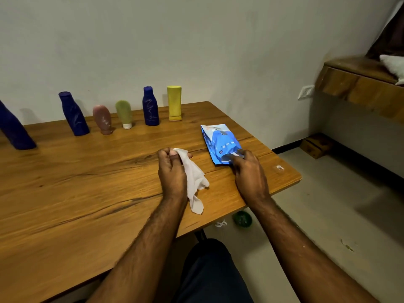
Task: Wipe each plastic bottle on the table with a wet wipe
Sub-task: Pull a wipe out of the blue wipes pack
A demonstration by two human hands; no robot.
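Observation:
Several plastic bottles stand in a row along the wall side of the wooden table: a dark blue bottle at far left, another dark blue bottle, a pink tube, a green tube, a third dark blue bottle and a yellow bottle. My left hand is closed on a white wet wipe that hangs down onto the table. My right hand presses its fingers on the near end of the blue wipes pack.
The table's right edge and near corner lie just past my right hand. A green round object sits on the floor under the table. A wooden ledge juts from the right wall, with a wooden box on the floor below.

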